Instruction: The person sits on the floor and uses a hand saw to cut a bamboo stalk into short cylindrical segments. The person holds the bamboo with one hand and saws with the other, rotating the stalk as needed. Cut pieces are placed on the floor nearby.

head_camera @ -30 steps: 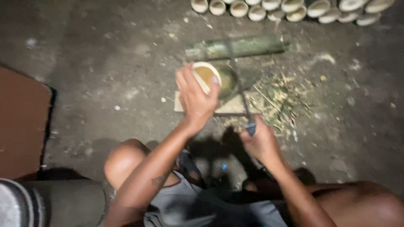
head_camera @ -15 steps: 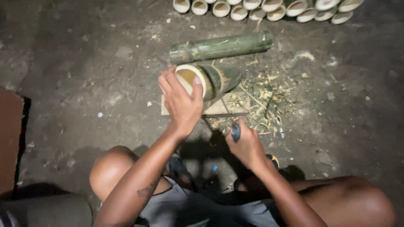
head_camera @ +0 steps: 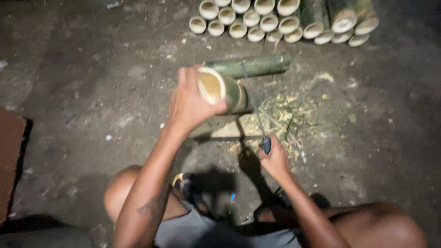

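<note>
You're mid-cut: left hand (head_camera: 190,103) grips the cut bamboo section (head_camera: 225,89) at frame centre, right hand (head_camera: 274,160) clenched on the saw (head_camera: 257,117) handle below it; next stroke likely needs the section kept steady.

Bare arms and knees, grey shorts, a dark mark on the left forearm.
</note>
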